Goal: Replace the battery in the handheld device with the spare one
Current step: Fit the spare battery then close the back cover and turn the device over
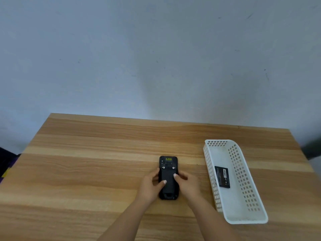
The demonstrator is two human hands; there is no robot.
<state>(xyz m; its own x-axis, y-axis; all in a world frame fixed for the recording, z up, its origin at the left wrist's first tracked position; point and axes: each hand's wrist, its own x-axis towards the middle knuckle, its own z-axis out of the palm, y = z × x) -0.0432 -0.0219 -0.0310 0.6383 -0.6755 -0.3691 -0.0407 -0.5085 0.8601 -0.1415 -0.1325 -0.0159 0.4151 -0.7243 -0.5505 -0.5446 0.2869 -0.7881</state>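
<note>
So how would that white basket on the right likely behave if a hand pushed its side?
The white basket looks like thin perforated plastic, so its walls would probably flex a little. Holding only the spare battery, it is likely light and would slide on the smooth wooden table rather than tip, being long and low.

Table (86,171): wood-grain top, smooth, faint sheen. Handheld device (168,178): black matt plastic back, two small shiny metal-looking fasteners. Basket (243,173): white perforated plastic, smooth. Spare battery (222,177): black, slightly glossy wrap. Wall (156,49): matt, scuffed.
</note>
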